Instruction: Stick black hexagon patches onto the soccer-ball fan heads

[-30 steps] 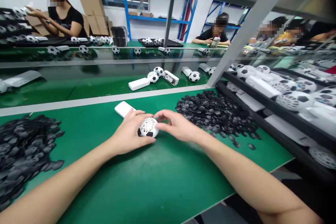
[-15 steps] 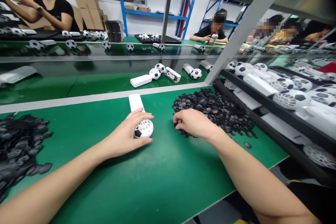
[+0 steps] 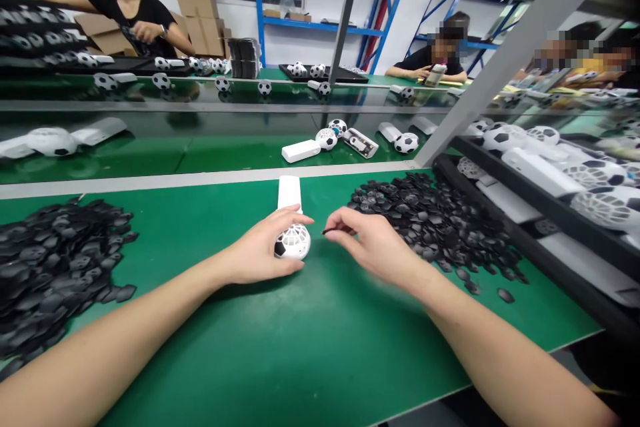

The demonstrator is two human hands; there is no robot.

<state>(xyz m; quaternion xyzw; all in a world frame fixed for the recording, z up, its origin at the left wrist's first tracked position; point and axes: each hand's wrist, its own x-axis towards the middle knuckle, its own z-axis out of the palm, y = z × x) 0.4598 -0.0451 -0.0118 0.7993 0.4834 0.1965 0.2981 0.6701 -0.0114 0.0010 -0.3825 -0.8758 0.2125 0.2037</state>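
The smooth white handle [image 3: 289, 193] lies on the green table [image 3: 300, 347], long axis pointing away from the person; at its near end, a round lattice ball [image 3: 297, 240] is partly hidden by the left hand [image 3: 260, 248], fingers curved around it; the right hand [image 3: 375, 243] pinches a thin dark chip [image 3: 327, 231], outline unclear.

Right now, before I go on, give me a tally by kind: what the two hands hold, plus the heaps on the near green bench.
White device with football-patterned head, in the left hand: 1
Black piece, in the right hand: 1
Heaps of black pieces: 2
Total: 4
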